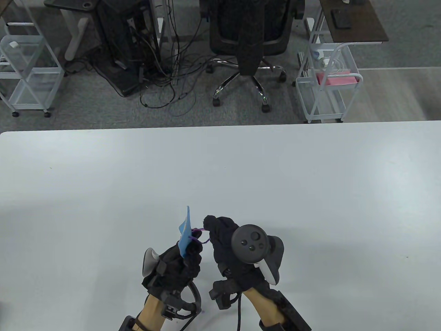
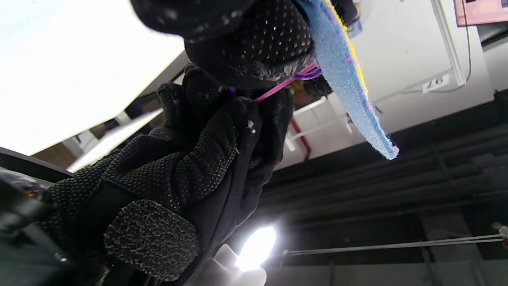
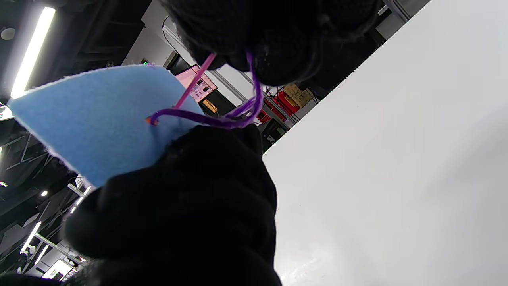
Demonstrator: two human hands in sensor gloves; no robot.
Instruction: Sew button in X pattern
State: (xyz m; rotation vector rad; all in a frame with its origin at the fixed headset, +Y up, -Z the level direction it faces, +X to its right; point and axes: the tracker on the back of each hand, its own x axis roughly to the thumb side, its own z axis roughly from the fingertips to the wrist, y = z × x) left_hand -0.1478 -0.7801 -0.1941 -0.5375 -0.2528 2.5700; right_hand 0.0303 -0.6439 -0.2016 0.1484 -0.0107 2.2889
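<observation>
My left hand (image 1: 184, 258) grips a blue felt piece (image 1: 186, 232) by its lower edge and holds it upright above the table. The felt also shows in the left wrist view (image 2: 345, 75) and the right wrist view (image 3: 99, 123). My right hand (image 1: 215, 229) pinches a pink needle (image 3: 194, 83) whose tip meets the felt. Purple thread (image 3: 222, 119) loops from the felt to my right fingers and shows in the table view (image 1: 201, 238). An orange spot (image 3: 150, 120) shows where the thread enters the felt. The button is hidden.
The white table (image 1: 310, 193) spreads around both hands. Behind its far edge stand an office chair (image 1: 251, 41), white wire carts (image 1: 327, 82) and tangled cables (image 1: 165, 79) on the floor.
</observation>
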